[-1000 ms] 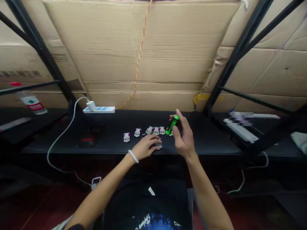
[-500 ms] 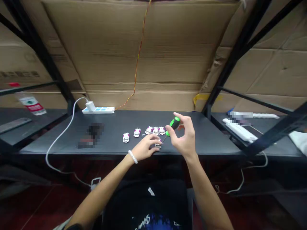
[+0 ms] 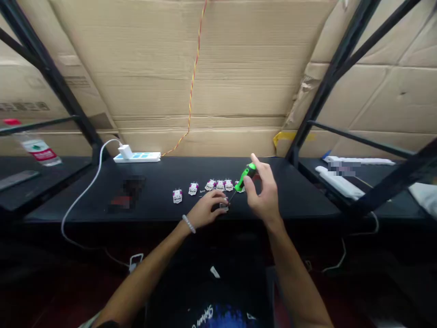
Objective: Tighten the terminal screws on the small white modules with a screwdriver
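Observation:
My right hand (image 3: 263, 191) grips a green and black screwdriver (image 3: 246, 175) by its handle, the shaft slanting down to the left. The screwdriver's tip meets a small white and purple part (image 3: 224, 207) near the front of the black table. My left hand (image 3: 208, 208), with a pale bracelet at the wrist, pinches that part from the left and hides some of it. Behind the hands, several like parts lie in a loose row, among them one at the left end (image 3: 177, 196) and another beside it (image 3: 193, 188).
A white power strip (image 3: 143, 157) with a plugged-in charger and white cable (image 3: 82, 200) lies at the back left. Black shelf posts (image 3: 317, 105) stand on both sides. A bottle (image 3: 43, 152) is at far left. Cardboard (image 3: 239, 82) lines the back.
The view has shifted slightly and brightened on the cardboard. My right index finger is straighter on top of the screwdriver handle. My left hand stays on the part.

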